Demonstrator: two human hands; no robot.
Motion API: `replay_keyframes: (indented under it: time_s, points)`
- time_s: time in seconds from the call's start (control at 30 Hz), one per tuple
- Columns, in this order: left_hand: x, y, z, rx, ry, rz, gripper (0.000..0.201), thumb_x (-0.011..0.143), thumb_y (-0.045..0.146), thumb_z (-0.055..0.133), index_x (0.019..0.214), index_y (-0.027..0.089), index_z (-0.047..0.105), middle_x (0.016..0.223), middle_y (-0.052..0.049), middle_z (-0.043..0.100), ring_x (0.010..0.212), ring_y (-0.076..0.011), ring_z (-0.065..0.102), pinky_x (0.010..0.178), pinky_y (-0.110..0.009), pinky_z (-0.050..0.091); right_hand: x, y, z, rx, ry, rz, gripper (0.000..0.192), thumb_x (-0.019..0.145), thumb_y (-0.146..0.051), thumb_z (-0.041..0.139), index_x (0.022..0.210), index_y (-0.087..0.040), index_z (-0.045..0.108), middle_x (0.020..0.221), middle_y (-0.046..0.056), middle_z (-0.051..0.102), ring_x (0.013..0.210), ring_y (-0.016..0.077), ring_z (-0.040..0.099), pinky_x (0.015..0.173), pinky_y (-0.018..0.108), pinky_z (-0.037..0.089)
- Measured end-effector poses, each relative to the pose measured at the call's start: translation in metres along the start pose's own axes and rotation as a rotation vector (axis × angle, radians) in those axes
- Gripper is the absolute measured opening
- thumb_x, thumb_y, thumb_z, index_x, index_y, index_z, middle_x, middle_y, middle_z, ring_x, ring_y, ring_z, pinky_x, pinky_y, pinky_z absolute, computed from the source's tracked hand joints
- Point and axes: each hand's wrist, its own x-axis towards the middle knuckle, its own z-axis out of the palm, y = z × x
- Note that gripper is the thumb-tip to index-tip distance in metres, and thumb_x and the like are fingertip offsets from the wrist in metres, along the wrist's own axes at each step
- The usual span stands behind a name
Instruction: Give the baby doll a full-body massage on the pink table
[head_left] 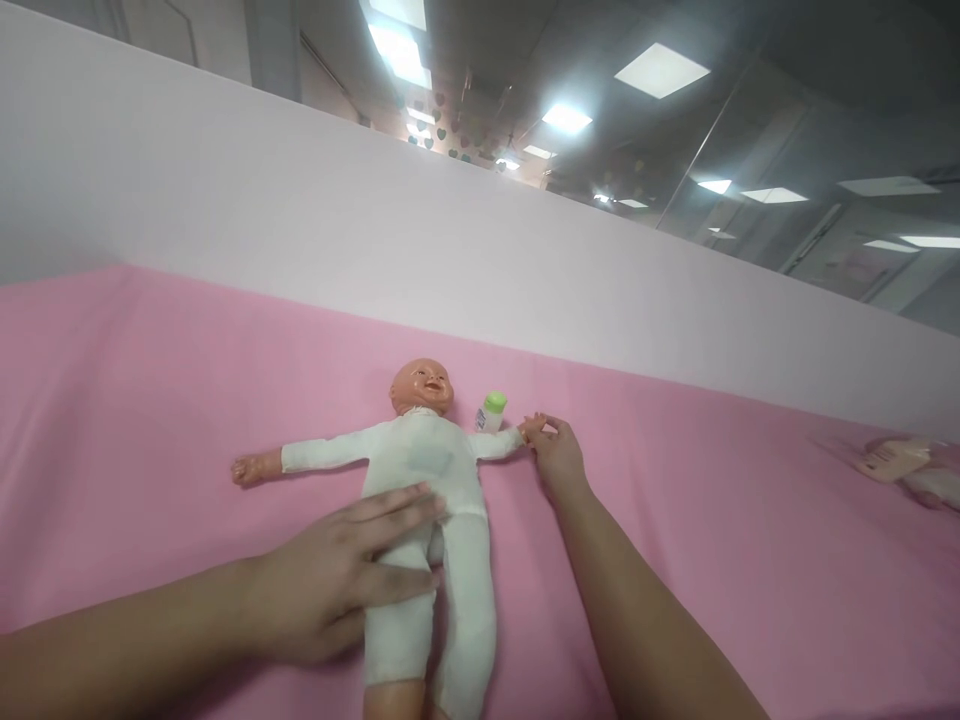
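Note:
A baby doll (pixel 459 480) with a white cloth body and plastic head lies on its back on a pink sheet (pixel 225 350), arms spread wide. My left hand (pixel 352 570) rests flat over the doll's lower belly and thigh, fingers stretched out. At the right side of the picture's middle, my right hand (pixel 559 455) pinches the doll's small plastic hand (pixel 532 424) between thumb and fingers. Just beside the doll's shoulder stands a small bottle (pixel 491 412) with a bright green cap, near my right hand. The doll's feet run out of the frame's bottom edge.
Behind the sheet rises a low white wall (pixel 337 260), with a glass or mirror-like surface (pixel 750 140) above it showing ceiling lights. At the far right lies a clear plastic package (pixel 911 468), its contents unclear.

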Motion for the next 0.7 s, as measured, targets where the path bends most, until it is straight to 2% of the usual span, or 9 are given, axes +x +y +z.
replay_keyframes:
  time_s: [0.1,0.17,0.27,0.3,0.37,0.43,0.5,0.57,0.7]
  points:
    - [-0.003,-0.016,0.004,0.073,0.129,-0.086,0.049,0.092,0.023,0.06,0.141,0.034,0.058,0.169,-0.004,0.024,0.154,-0.0371,0.021,0.12,-0.058,0.032,-0.016,-0.024,0.009,0.097,-0.011,-0.04,0.05,0.076,-0.046,0.077,0.117,-0.02,0.062,0.102,0.007,0.074,0.076,0.0183,0.068,0.068,0.031,0.055]
    - [-0.004,-0.031,0.006,0.125,0.201,-0.17,0.044,0.095,0.024,0.057,0.137,0.034,0.062,0.169,-0.003,0.023,0.154,-0.0371,0.021,0.119,-0.06,0.033,-0.032,-0.039,0.018,0.085,-0.055,-0.116,0.046,0.077,-0.045,0.077,0.115,-0.021,0.066,0.098,0.005,0.074,0.071,0.0166,0.064,0.068,0.032,0.055]
    - [-0.004,-0.051,0.003,0.162,0.226,-0.33,0.038,0.096,0.028,0.056,0.133,0.033,0.067,0.168,-0.003,0.025,0.153,-0.0378,0.023,0.119,-0.061,0.032,-0.056,-0.054,0.035,-0.024,-0.16,-0.263,0.034,0.084,-0.042,0.072,0.113,-0.024,0.071,0.083,0.001,0.071,0.064,0.0163,0.059,0.068,0.034,0.054]
    - [-0.004,-0.056,0.001,0.163,0.216,-0.38,0.038,0.096,0.029,0.057,0.132,0.032,0.068,0.168,-0.004,0.026,0.152,-0.0384,0.024,0.119,-0.061,0.032,-0.062,-0.057,0.04,-0.063,-0.214,-0.331,0.03,0.087,-0.039,0.068,0.112,-0.025,0.073,0.086,0.002,0.072,0.069,0.0176,0.062,0.072,0.035,0.055]
    - [-0.004,-0.064,-0.002,0.151,0.184,-0.453,0.038,0.092,0.032,0.063,0.13,0.03,0.07,0.166,-0.007,0.029,0.151,-0.0403,0.026,0.119,-0.06,0.032,-0.072,-0.061,0.049,-0.148,-0.342,-0.468,0.026,0.09,-0.031,0.062,0.113,-0.028,0.074,0.103,0.004,0.075,0.091,0.0215,0.068,0.089,0.04,0.055]
    - [-0.003,-0.069,-0.004,0.131,0.155,-0.48,0.04,0.087,0.031,0.069,0.127,0.028,0.072,0.165,-0.009,0.033,0.15,-0.0416,0.027,0.118,-0.06,0.033,-0.075,-0.063,0.053,-0.226,-0.452,-0.555,0.03,0.091,-0.026,0.06,0.117,-0.03,0.074,0.122,0.004,0.072,0.114,0.0243,0.064,0.104,0.044,0.049]
    - [-0.003,-0.07,-0.003,0.126,0.153,-0.47,0.04,0.087,0.028,0.068,0.127,0.029,0.072,0.164,-0.009,0.034,0.15,-0.04,0.03,0.119,-0.059,0.033,-0.075,-0.063,0.054,-0.279,-0.498,-0.574,0.034,0.091,-0.024,0.059,0.121,-0.03,0.072,0.128,0.004,0.069,0.122,0.0252,0.061,0.109,0.046,0.045]
    - [-0.004,-0.07,-0.001,0.135,0.175,-0.436,0.039,0.091,0.026,0.063,0.13,0.03,0.07,0.164,-0.007,0.034,0.149,-0.0364,0.033,0.119,-0.057,0.034,-0.072,-0.063,0.052,-0.287,-0.509,-0.55,0.034,0.089,-0.025,0.061,0.122,-0.029,0.071,0.126,0.005,0.07,0.116,0.0247,0.063,0.104,0.045,0.049]
    - [-0.007,-0.065,0.004,0.169,0.234,-0.35,0.037,0.095,0.029,0.061,0.131,0.033,0.068,0.163,-0.005,0.036,0.148,-0.0344,0.035,0.118,-0.054,0.037,-0.061,-0.057,0.045,-0.295,-0.394,-0.395,0.037,0.087,-0.035,0.065,0.122,-0.023,0.069,0.099,0.005,0.074,0.078,0.0199,0.066,0.076,0.036,0.056]
